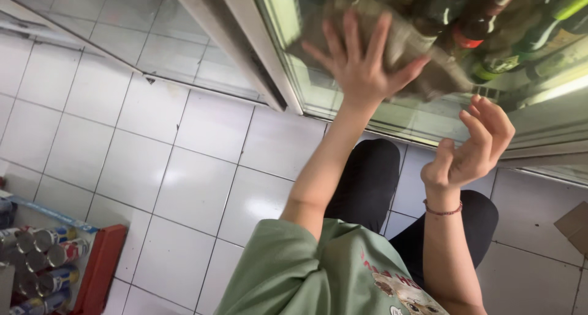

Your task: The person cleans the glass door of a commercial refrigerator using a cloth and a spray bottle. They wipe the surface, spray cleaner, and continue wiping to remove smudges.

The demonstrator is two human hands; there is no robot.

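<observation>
Wiping a fridge door with a cloth.

Left hand (pixel 361 67) spread flat, fingers splayed, pressing grey cloth (pixel 398 45) against glass door (pixel 318 88), in front of bottles (pixel 490 27) inside. Right hand (pixel 471 146) just below, half curled, palm up, holding nothing. Cans (pixel 43 263) stacked bottom left on white tiles (pixel 153 168).

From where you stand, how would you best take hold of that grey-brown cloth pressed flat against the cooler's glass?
Probably by its lower right corner, coming from the right. The cloth is pinned flat on the glass door under the left hand, so its middle offers no edge. The corner trails free below that hand, and the right hand, open and empty, is nearest to it.
</observation>
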